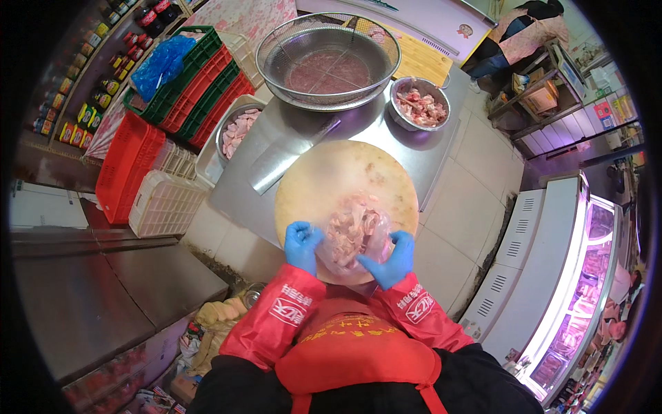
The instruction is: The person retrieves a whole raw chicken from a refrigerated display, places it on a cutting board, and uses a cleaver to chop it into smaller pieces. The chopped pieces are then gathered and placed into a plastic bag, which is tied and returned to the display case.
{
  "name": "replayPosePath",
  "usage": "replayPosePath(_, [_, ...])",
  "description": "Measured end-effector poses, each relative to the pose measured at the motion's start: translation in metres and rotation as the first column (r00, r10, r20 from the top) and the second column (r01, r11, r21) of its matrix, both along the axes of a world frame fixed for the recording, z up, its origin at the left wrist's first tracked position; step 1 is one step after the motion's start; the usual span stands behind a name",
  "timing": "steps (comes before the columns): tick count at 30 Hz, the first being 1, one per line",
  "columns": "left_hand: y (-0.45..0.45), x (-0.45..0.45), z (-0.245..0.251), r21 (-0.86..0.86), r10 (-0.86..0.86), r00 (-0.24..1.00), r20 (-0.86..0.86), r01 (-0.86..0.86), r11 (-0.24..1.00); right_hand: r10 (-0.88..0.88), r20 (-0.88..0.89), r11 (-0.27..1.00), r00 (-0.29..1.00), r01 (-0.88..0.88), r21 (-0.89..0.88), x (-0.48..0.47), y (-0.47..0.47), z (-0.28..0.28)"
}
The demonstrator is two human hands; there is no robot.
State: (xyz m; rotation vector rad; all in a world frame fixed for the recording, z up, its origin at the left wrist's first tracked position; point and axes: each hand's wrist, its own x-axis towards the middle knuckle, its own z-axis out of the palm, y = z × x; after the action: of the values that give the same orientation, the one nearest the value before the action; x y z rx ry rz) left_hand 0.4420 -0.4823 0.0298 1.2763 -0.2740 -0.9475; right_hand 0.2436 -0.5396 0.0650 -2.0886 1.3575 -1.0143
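Note:
A clear plastic bag (381, 227) holding chopped raw meat pieces (351, 230) lies on a round chopping block (331, 171), close to its front edge. My left hand (302, 247), in a blue glove, pinches the bag's left side with bent fingers. On the other side my right hand (394, 263), gloved the same, has its fingertips at the bag's right rim, thumb spread apart over the front of the bag. Past the block, a broad-bladed knife (289, 155) rests flat on the steel table (243, 160).
A large mesh strainer (328, 93) sits at the table's back, beside a metal bowl of meat (421, 103) and a wooden board (419, 57). Stacked crates (196, 88) and a basin of pale meat (240, 129) stand left. A lit display case (574, 305) stands right; a person (532, 31) is farther back.

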Motion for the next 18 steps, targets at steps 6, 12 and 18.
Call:
replayPosePath(6, [0.001,0.037,0.046,-0.176,-0.174,0.842,-0.511,0.096,0.980,-0.168,0.298,0.721,0.940,-0.089,0.687,-0.006,-0.053,0.007])
replayPosePath(12, [0.017,0.048,0.093,-0.132,-0.315,0.840,-0.443,0.286,0.949,-0.282,0.412,0.641,0.867,-0.149,0.753,-0.069,-0.062,0.012])
replayPosePath(18, [0.059,0.033,0.150,-0.201,-0.546,0.752,-0.369,0.509,0.837,-0.070,0.479,0.427,0.875,-0.407,0.807,-0.095,-0.068,0.092])
